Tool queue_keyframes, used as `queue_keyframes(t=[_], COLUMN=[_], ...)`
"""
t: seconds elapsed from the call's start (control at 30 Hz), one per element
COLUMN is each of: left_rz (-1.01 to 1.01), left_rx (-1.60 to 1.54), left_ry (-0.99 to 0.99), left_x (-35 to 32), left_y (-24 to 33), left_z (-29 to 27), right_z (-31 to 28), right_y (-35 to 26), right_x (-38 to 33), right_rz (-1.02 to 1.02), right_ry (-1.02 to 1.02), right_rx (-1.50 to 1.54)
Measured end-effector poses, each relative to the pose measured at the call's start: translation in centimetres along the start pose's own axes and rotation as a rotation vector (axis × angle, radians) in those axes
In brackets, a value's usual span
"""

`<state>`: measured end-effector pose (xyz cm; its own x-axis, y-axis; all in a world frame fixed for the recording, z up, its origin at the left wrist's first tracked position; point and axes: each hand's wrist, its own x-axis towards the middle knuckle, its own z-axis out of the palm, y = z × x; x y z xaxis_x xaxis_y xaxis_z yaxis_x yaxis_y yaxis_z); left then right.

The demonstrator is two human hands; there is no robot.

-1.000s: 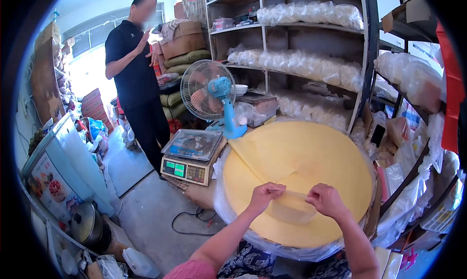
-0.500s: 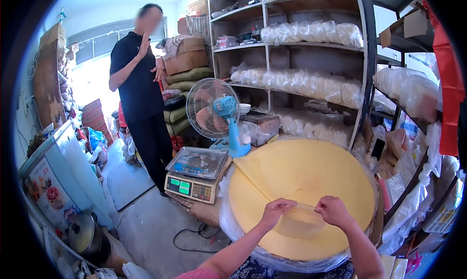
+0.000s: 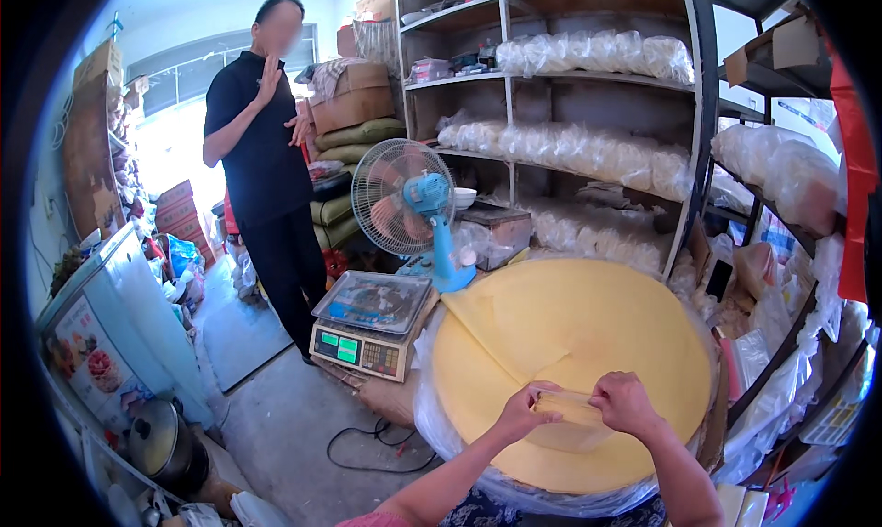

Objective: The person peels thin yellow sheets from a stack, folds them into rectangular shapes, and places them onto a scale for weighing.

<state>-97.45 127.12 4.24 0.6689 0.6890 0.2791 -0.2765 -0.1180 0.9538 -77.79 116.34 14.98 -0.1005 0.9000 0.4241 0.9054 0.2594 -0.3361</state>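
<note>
Between my two hands hangs a clear plastic bag (image 3: 571,428), spread over the near part of a wide, round stack of thin yellow sheets (image 3: 625,320). My left hand (image 3: 525,415) grips the bag's left side, its fingers partly inside the edge. My right hand (image 3: 627,404) pinches the opposite upper corner. The bag looks see-through, with yellow showing through it. On the stack's left side the top sheet is folded over, forming a slanting edge. Clear plastic film (image 3: 430,408) wraps around the stack's rim.
Left of the stack sits a weighing scale (image 3: 360,348) with a metal pan. Behind it are a blue fan (image 3: 428,196) and a shelf rack (image 3: 597,84) holding bagged goods. Another person (image 3: 262,150) stands at the back left, hands raised. A black cable (image 3: 367,472) lies on the floor.
My left hand has lowered slightly and its fingers have parted at the bag's edge. The bag's upper edge looks wider open. My right hand stays close to where it was.
</note>
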Motion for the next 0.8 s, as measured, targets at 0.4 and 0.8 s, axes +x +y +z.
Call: queue_keyframes(t=[0.4,0.8], left_rz=[-0.048,-0.014], left_rx=[-0.042,-0.027], left_ry=[0.056,0.054], left_x=[-0.3,-0.5], left_y=[-0.1,-0.7], left_z=[0.5,0.2], right_z=[0.5,1.5], right_y=[-0.7,-2.0], right_x=[0.7,1.7], right_rz=[-0.001,-0.012], right_ry=[-0.017,0.020], right_rx=[0.047,0.133])
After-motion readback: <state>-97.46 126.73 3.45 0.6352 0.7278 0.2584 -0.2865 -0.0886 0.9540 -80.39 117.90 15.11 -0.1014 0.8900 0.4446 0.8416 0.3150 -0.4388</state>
